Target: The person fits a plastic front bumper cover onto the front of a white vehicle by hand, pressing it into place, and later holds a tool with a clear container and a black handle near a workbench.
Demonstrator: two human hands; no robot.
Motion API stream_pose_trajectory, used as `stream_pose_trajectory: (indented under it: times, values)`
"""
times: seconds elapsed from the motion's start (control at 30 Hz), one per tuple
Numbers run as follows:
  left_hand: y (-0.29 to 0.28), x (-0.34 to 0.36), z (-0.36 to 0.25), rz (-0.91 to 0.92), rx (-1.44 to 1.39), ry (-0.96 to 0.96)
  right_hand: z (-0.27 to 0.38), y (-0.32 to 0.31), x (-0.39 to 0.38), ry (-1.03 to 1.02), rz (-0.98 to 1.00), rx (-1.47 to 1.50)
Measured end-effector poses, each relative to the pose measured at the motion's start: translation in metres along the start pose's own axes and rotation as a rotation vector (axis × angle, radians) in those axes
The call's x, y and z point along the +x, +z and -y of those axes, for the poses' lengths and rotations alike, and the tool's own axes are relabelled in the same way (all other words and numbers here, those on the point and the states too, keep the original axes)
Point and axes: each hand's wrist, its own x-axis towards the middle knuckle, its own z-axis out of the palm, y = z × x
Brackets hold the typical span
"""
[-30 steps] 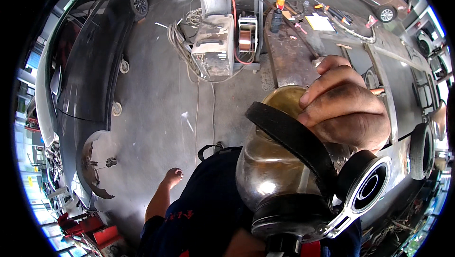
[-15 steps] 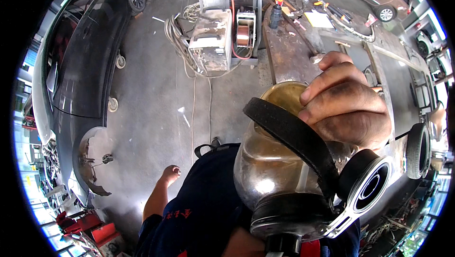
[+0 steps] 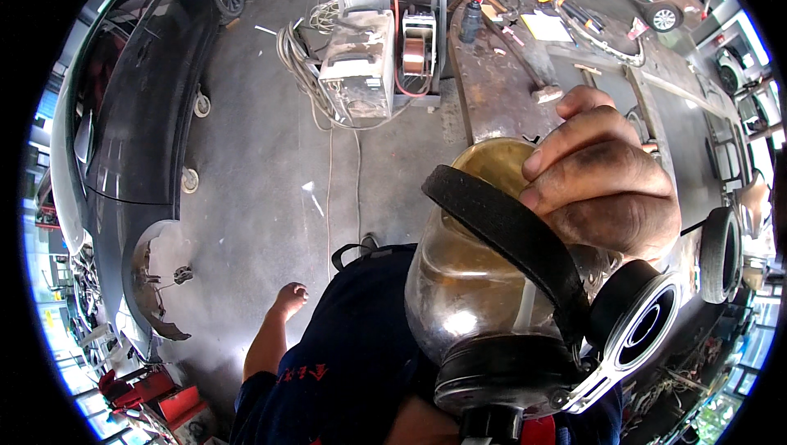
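My right hand (image 3: 611, 178) is raised close in front of me. Its fingers are wrapped round a large clear drinking bottle (image 3: 459, 281) near its far, amber-tinted end. The bottle is tilted, its black neck (image 3: 500, 371) toward me. A broad black carry strap (image 3: 500, 215) loops across it. At the right hangs the round black-and-grey lid (image 3: 643, 326), swung away from the neck on its arm. Down by my left side, my left hand (image 3: 291, 299) hangs with its fingers loosely curled in, and no object shows in it.
A dark car (image 3: 139, 117) stands along the left. Ahead are a welding machine (image 3: 357, 68) with coiled cables and a wire spool (image 3: 416, 55). A worn metal bench (image 3: 492, 100) carries a hammer (image 3: 545, 94), bottles and tools. A red toolbox (image 3: 180, 402) lies at lower left.
The view has shifted slightly, so the surroundings sit a little further left. The bottle stays tilted in my right hand, and my left hand still hangs at my side.
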Motion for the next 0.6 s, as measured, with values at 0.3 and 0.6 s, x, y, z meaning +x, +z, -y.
stream_pose_trajectory:
  times: [0.3,0.6]
  values:
    - [-0.002,0.006,0.006,0.009,0.021,0.036,-0.003,-0.005,-0.005,-0.038,0.018,-0.03]
    - [-0.003,0.003,0.0,-0.011,0.021,0.069,0.0,-0.005,-0.007,-0.019,0.012,-0.009]
